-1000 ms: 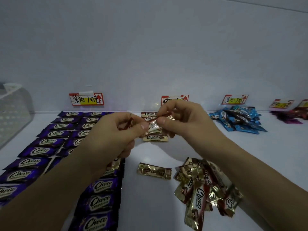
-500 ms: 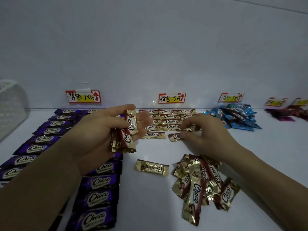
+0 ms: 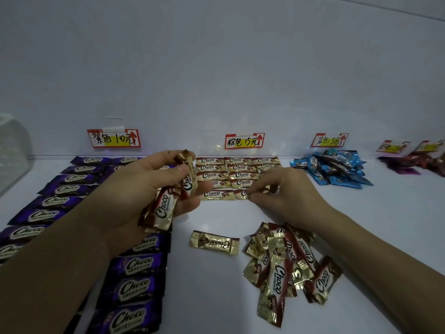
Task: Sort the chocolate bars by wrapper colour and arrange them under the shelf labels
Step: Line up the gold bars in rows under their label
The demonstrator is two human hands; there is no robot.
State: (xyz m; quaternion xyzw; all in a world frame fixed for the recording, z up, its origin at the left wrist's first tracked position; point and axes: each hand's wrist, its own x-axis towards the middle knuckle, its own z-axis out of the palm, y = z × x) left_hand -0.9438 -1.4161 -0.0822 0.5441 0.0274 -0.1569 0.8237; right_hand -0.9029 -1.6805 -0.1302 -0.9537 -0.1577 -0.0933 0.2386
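Your purple bars [image 3: 55, 189] lie in neat rows under the purple label [image 3: 113, 138], and the gold-brown grid [image 3: 238, 168] under the brown label [image 3: 244, 141] is part built. Your right hand [image 3: 286, 191] pinches the front-row bar [image 3: 241, 194] with curled fingertips. Your left hand [image 3: 142, 189] grips a gold-brown bunch [image 3: 166, 206], thumb across it. Left to place, I judge: that bunch, the loose pile [image 3: 284, 261], the stray bar [image 3: 215, 242], then the heaped blue bars [image 3: 334, 169] and dark-red heap [image 3: 414, 162]. The white basket [image 3: 12, 150] sits far left, its contents hidden
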